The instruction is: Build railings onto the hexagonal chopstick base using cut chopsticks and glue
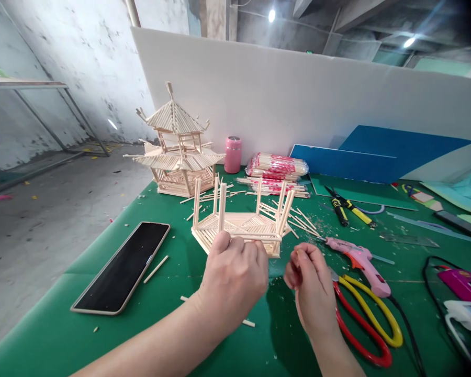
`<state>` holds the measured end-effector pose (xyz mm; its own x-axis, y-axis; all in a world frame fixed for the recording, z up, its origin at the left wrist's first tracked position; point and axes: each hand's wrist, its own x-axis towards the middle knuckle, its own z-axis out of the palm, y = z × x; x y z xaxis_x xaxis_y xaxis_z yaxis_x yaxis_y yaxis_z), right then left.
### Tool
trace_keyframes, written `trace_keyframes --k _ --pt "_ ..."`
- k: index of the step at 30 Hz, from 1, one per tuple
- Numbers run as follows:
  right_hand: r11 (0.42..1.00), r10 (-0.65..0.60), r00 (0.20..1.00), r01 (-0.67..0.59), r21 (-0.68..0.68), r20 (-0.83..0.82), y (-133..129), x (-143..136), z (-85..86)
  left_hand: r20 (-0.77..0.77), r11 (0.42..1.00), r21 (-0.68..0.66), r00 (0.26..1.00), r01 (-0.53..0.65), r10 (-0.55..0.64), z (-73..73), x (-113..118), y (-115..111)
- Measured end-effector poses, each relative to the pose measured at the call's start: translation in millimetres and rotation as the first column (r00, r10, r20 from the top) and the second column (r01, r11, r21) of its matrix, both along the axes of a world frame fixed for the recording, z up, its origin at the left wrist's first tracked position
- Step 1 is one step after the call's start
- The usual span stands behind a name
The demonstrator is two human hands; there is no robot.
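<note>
Stick model [209,234], flat slatted base with uprights, sits mid-picture on the green tabletop [160,293] — left hand [235,267] at lower centre, grip closed, fingers curled over the model's near edge. Right hand [311,275], lower right of centre, just beside the model, has its fingertips pinched together; can't tell from here if anything's between them. Pink glue gun [355,257] lies right of that hand, phone [121,267] lower left, stick pagoda [178,119] upper left of centre — loose sticks [304,222] behind the model.
</note>
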<state>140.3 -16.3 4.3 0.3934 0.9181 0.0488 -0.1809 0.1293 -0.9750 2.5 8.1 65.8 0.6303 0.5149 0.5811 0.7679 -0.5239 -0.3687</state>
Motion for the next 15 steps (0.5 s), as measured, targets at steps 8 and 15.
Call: trace_keyframes --k 8,15 --pt "0.996 -0.027 0.949 0.051 -0.069 0.314 2.7 -13.4 10.1 0.004 1.000 0.009 1.000 0.005 -0.005 1.1 0.0 2.1" --pt "0.997 0.006 0.981 0.010 -0.082 0.194 11.3 -14.1 7.4 -0.009 1.000 0.029 1.000 0.010 -0.010 2.0 -0.8 4.2"
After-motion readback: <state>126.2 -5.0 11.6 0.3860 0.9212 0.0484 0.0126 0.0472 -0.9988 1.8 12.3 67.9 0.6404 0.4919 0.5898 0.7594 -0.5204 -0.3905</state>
